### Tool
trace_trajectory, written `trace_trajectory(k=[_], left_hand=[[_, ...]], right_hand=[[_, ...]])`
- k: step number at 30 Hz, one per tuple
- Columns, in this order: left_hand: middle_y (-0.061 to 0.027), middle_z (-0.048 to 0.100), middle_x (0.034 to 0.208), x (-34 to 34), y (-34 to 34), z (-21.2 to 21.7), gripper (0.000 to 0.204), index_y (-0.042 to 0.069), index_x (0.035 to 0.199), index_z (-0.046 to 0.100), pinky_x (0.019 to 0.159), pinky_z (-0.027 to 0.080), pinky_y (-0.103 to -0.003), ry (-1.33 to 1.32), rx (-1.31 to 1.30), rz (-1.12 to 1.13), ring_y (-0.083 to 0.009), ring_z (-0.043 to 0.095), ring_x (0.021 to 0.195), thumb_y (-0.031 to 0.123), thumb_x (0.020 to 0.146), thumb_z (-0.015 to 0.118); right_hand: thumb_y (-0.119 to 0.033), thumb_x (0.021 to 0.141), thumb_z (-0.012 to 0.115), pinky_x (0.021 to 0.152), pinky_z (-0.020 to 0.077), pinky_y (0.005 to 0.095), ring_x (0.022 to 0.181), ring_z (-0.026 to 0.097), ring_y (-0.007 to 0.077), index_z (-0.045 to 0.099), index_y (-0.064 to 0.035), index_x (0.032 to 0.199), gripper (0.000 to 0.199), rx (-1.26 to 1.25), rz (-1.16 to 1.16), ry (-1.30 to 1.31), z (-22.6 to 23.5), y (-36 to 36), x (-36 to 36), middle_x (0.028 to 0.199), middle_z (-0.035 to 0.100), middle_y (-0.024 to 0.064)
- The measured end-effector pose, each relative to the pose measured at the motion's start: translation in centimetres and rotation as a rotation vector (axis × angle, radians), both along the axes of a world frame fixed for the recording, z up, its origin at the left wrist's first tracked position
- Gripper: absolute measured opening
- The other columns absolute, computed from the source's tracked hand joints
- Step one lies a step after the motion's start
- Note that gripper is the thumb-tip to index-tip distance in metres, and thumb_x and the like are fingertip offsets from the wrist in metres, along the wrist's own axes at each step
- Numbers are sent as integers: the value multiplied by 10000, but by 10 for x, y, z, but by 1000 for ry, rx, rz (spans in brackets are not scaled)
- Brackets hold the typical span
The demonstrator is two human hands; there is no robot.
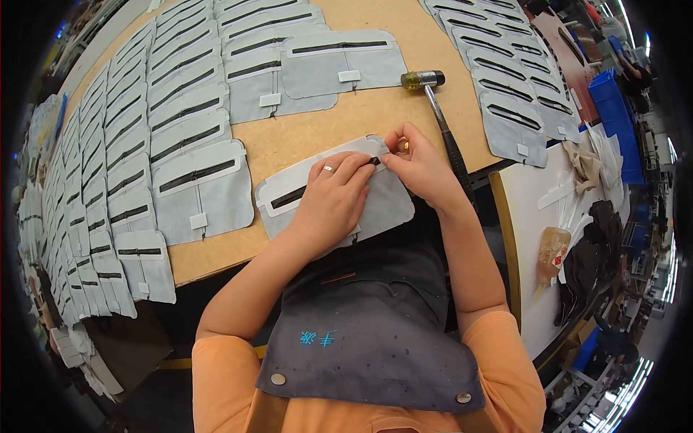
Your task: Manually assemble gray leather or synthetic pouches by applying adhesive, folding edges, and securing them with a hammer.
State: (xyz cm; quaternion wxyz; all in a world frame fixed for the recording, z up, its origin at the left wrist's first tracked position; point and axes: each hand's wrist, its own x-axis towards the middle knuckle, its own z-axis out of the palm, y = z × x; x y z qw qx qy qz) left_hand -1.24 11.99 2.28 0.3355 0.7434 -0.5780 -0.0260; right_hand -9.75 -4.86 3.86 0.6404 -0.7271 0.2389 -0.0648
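A grey fabric panel (pixel 390 196) with rounded corners lies at the table's front edge, right in front of me. A black zipper (pixel 290 197) runs along it inside a whitish border, and its middle is covered by my left hand (pixel 338 189). That hand rests across the panel, fingers bent together, their tips closed at the zipper's right end. Beside them my right hand (pixel 422 166) pinches the same end between thumb and forefinger. A small gold-coloured thing shows at the right fingers; I cannot make out whether it is a ring.
Overlapping rows of similar grey panels (pixel 198 173) cover the left of the table, with more panels (pixel 516 130) at the far right. A two-ended mallet (pixel 424 79) lies right of my hands. On a white side table (pixel 530 216) are a plastic bottle (pixel 553 249) and dark cloth (pixel 593 252).
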Motion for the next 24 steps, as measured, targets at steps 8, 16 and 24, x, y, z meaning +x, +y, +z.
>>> trace_trajectory(k=[8, 16, 24], left_hand=[[-73, 556, 1214, 4, -3, 2, 298, 52, 1156, 596, 974, 383, -419, 89, 48, -17, -295, 512, 1158, 77, 859, 599], [-61, 547, 1228, 2, -6, 5, 380, 118, 1239, 605, 989, 371, -434, -2, 118, -3, -289, 499, 1171, 81, 861, 587], [-61, 537, 1217, 2, -10, 7, 397, 144, 1242, 608, 954, 372, -437, -61, 167, 3, -270, 499, 1153, 78, 852, 576]], right_hand=[[-25, 851, 594, 669, 475, 319, 789, 589, 195, 568, -30, 1009, 160, -455, -116, 47, 18, 18, -14, 987, 588, 108], [-105, 830, 661, 861, 394, 380, 995, 531, 239, 658, -89, 939, 110, -935, -115, -156, -19, 20, -42, 1051, 599, 32], [-123, 830, 667, 850, 372, 375, 983, 520, 219, 666, -118, 969, 139, -1013, -122, -142, -22, 23, -45, 1067, 605, 11]])
